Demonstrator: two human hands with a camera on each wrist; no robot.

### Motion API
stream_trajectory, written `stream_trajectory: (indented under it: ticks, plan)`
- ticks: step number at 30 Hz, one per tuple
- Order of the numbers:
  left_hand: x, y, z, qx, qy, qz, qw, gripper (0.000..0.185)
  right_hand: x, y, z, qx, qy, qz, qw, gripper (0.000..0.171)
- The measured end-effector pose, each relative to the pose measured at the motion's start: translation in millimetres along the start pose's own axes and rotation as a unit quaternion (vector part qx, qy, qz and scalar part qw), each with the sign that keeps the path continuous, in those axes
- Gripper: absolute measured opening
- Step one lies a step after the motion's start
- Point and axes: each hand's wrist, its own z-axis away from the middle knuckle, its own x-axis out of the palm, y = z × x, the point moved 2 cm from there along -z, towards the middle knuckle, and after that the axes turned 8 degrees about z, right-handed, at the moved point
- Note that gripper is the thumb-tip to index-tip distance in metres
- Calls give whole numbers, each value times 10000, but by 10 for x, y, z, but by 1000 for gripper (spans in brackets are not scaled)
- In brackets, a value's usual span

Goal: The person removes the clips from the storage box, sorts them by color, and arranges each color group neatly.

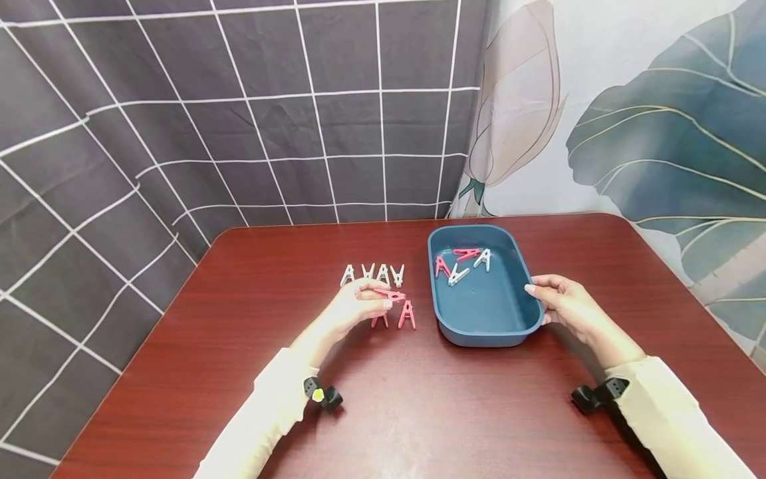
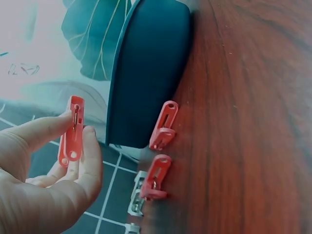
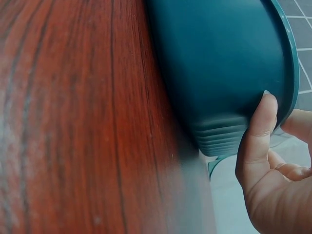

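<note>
My left hand (image 1: pixel 377 298) pinches a pink clothespin (image 2: pixel 73 131) between thumb and fingers, held just above the table. Two more pink clothespins (image 1: pixel 407 314) stand on the wood right under and beside that hand, also seen in the left wrist view (image 2: pixel 163 126). A row of several white clothespins (image 1: pixel 374 273) stands just beyond them. To the right sits a dark blue tray (image 1: pixel 479 332) with two pink pins (image 1: pixel 441 266) and two white pins (image 1: pixel 483 259) in it. My right hand (image 1: pixel 537 303) grips the tray's right rim, its thumb (image 3: pixel 258 131) on the outer wall.
The reddish-brown wooden table (image 1: pixel 419 412) has rounded corners and ends close behind the tray. A grey checked cloth (image 1: pixel 239 133) and a leaf-print curtain (image 1: pixel 628 133) hang behind it.
</note>
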Motion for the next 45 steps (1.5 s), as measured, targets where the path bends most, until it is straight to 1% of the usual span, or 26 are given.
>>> stream_trajectory:
  ticks: [4,9,11,14,17,20,22,24,27,31,35,38,41,45]
  plan:
    - [-72,-21,45,-56,22,312,9995,31,7,-8,-3,-15,-8,45,10000,36]
    - [-155,-13,86,-27,-48,588,9983,24,7,-10,-7,-30,10,-37,10000,27]
    - [-194,-4,102,-20,-76,578,9983,21,7,-10,-9,-34,16,-69,10000,24]
    - [-258,15,136,-79,8,509,9987,18,1,-10,-9,-58,9,-13,10000,27]
    - [-334,27,171,-148,137,492,9986,20,-8,-12,-8,-52,11,119,9999,39]
    - [-401,38,201,-138,150,529,9984,21,-19,-14,-7,-39,19,295,9996,51]
    - [-435,39,217,-120,138,484,9987,20,-26,-15,-5,-40,16,360,9993,54]
    - [-461,32,225,-106,130,378,9991,18,-29,-17,-1,-23,22,337,9994,54]
    - [-499,3,233,-118,256,253,9993,19,-28,-16,1,-4,22,263,9997,49]
    - [-558,-59,242,-120,374,261,9989,22,-17,-3,-4,4,-20,256,9997,50]
    - [-602,-97,229,-101,303,349,9989,21,-12,4,-8,21,-42,273,9996,51]
    - [-621,-101,215,-148,320,416,9985,20,-13,1,-9,17,-40,262,9996,49]
    - [-631,-102,206,-202,327,400,9985,19,-8,-3,-12,3,-58,292,9996,52]
    - [-635,-109,205,-169,302,404,9986,24,-2,-9,-11,27,-63,258,9996,51]
